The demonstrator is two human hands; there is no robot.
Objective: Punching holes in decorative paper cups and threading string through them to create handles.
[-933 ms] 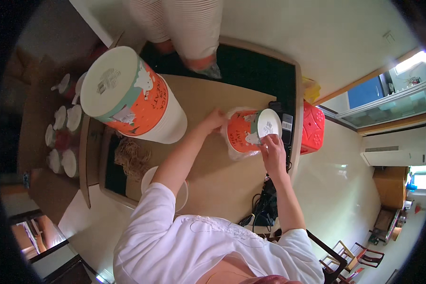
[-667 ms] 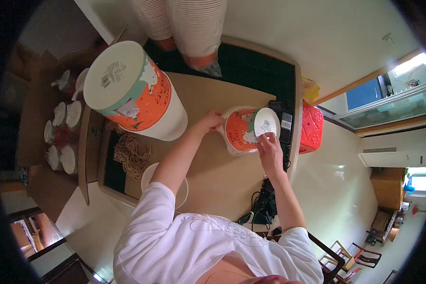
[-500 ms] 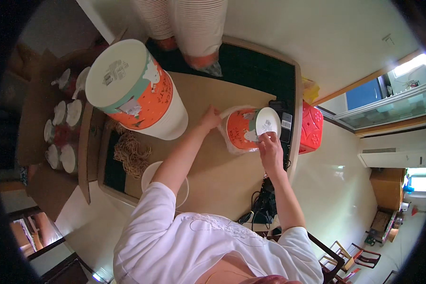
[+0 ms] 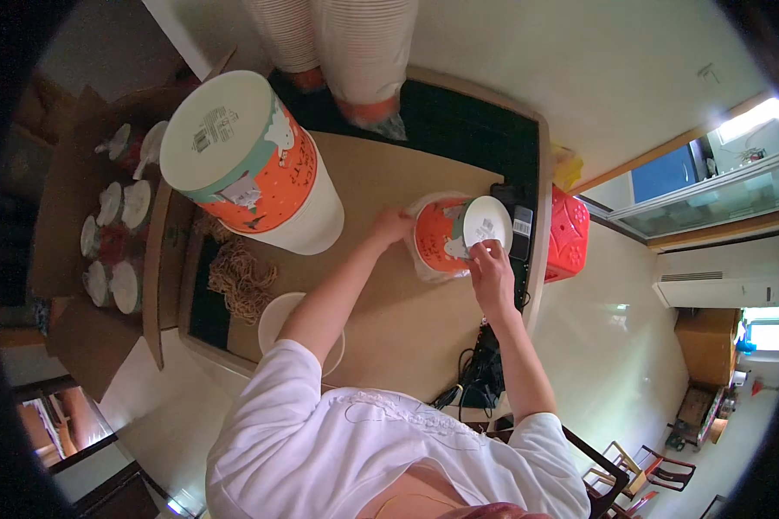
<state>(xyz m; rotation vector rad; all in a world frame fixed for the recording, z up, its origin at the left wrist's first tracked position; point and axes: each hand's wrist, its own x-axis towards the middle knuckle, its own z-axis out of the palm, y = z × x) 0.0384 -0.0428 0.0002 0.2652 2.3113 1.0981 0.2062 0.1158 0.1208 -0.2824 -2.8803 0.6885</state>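
Note:
A small stack of orange and green printed paper buckets [image 4: 433,235] lies on its side in a clear plastic bag [image 4: 435,275], its white base to the right. My right hand [image 4: 492,270] pinches the near rim of that base, fingers closed. At the other end of the stack, my left hand [image 4: 394,226] has its fingers closed at the edge of the plastic. Whatever they grip there is partly hidden. A tall stack of large upturned paper buckets [image 4: 260,195] stands to the left, printed in the same colours.
Wrapped stacks of white tubs [image 4: 363,52] stand at the back. Left are an open carton [image 4: 151,285] of lidded jars and a heap of brown twine [image 4: 238,281]. A translucent tub [image 4: 333,356] sits under my left arm. Black cables [image 4: 476,376] and a red stool [image 4: 569,235] are right.
My left hand has shifted slightly right and nearer, up against the plastic at the stack's end. My right hand has moved slightly left along the base rim.

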